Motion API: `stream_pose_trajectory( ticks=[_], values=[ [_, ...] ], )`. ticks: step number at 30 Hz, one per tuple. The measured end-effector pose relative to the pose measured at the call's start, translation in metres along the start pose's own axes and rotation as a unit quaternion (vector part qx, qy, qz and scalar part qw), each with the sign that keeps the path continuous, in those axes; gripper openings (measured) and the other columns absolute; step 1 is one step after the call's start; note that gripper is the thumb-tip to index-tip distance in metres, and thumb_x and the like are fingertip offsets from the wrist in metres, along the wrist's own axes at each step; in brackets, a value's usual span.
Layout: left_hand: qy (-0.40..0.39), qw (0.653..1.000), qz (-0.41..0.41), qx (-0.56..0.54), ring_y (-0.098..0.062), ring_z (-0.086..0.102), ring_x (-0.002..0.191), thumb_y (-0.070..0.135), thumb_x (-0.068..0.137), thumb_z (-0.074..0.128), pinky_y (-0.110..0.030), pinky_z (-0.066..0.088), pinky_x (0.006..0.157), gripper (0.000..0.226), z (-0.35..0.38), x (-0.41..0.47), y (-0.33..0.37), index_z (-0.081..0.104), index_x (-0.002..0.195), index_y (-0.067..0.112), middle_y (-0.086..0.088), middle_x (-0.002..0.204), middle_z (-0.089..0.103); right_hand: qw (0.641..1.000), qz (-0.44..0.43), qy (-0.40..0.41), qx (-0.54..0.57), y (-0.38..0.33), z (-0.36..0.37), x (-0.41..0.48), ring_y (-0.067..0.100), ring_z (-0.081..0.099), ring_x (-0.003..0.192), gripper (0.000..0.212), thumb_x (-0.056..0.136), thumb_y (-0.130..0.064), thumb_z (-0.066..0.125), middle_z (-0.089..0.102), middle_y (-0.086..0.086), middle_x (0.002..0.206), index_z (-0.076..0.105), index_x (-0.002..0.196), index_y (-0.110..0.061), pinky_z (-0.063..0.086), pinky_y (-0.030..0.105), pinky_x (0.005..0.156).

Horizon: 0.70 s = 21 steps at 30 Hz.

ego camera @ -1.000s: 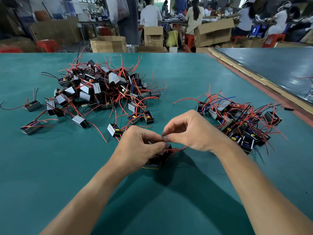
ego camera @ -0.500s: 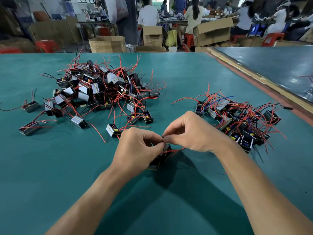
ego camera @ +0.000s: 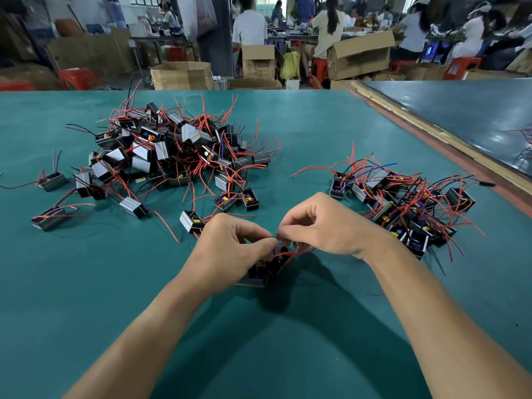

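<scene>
At the near middle of the teal tabletop (ego camera: 86, 298), the left hand (ego camera: 227, 251) and the right hand (ego camera: 328, 226) meet fingertip to fingertip just above a small black box-shaped part (ego camera: 257, 276), which sits low and partly hidden beneath the left hand. Both hands are curled and pinch the thin red wires (ego camera: 288, 254) rising from that part. Far left lies a big heap of similar wired black parts (ego camera: 172, 151). To the right lies a smaller heap (ego camera: 403, 203), near the right wrist.

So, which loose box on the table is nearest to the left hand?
The silver-sided box just beyond the knuckles of the left hand; the other loose ones lie farther off.
</scene>
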State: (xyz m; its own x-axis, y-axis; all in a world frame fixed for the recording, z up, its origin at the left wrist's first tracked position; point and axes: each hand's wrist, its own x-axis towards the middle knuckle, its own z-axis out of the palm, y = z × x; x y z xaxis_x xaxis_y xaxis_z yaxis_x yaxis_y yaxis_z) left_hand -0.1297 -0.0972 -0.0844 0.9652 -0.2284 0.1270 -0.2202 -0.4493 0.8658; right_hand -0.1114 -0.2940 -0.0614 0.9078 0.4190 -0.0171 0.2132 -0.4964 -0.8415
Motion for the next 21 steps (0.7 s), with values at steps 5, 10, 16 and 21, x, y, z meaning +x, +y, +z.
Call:
stream_pose_trajectory(
  ticks=[5, 10, 16, 21],
  values=[
    [-0.056, 0.997, -0.031, -0.051, -0.014, 0.052, 0.058, 0.021, 0.084, 0.076, -0.028, 0.043, 0.059, 0.012, -0.0057, 0.0005, 0.0025, 0.079, 0.073, 0.025, -0.002, 0.065, 0.073, 0.998, -0.053, 0.012, 0.014, 0.0016, -0.0049, -0.0008, 0.007, 0.062, 0.065, 0.023, 0.083, 0.003, 0.072, 0.075, 0.006, 0.076, 0.076, 0.078, -0.020, 0.051, 0.019, 0.066],
    [-0.052, 0.997, -0.031, -0.056, -0.009, 0.053, 0.054, 0.015, 0.085, 0.074, -0.022, 0.044, 0.055, 0.015, -0.0051, 0.0009, 0.0027, 0.078, 0.071, 0.021, 0.002, 0.063, 0.072, 0.998, -0.052, -0.011, 0.015, 0.0028, -0.0020, 0.0018, 0.006, 0.062, 0.063, 0.017, 0.082, 0.003, 0.074, 0.073, -0.001, 0.071, 0.075, 0.078, -0.013, 0.049, 0.017, 0.064],
    [-0.045, 0.997, -0.032, -0.047, -0.005, 0.044, 0.045, 0.014, 0.086, 0.072, -0.016, 0.036, 0.047, 0.020, -0.0047, 0.0018, 0.0030, 0.077, 0.068, 0.020, 0.008, 0.054, 0.065, 0.998, -0.058, -0.007, 0.000, 0.0014, -0.0011, 0.0026, 0.008, 0.060, 0.062, 0.015, 0.083, -0.001, 0.074, 0.073, 0.005, 0.071, 0.074, 0.075, -0.013, 0.049, 0.022, 0.062],
    [-0.039, 0.999, -0.024, -0.028, -0.003, 0.031, 0.037, 0.015, 0.087, 0.072, -0.014, 0.026, 0.040, 0.016, -0.0052, 0.0003, 0.0031, 0.077, 0.072, 0.018, 0.011, 0.041, 0.051, 0.999, -0.049, -0.012, -0.019, 0.0007, 0.0038, 0.0035, 0.011, 0.056, 0.062, 0.018, 0.090, -0.009, 0.070, 0.069, 0.011, 0.069, 0.072, 0.073, -0.016, 0.047, 0.029, 0.062]
  ],
)
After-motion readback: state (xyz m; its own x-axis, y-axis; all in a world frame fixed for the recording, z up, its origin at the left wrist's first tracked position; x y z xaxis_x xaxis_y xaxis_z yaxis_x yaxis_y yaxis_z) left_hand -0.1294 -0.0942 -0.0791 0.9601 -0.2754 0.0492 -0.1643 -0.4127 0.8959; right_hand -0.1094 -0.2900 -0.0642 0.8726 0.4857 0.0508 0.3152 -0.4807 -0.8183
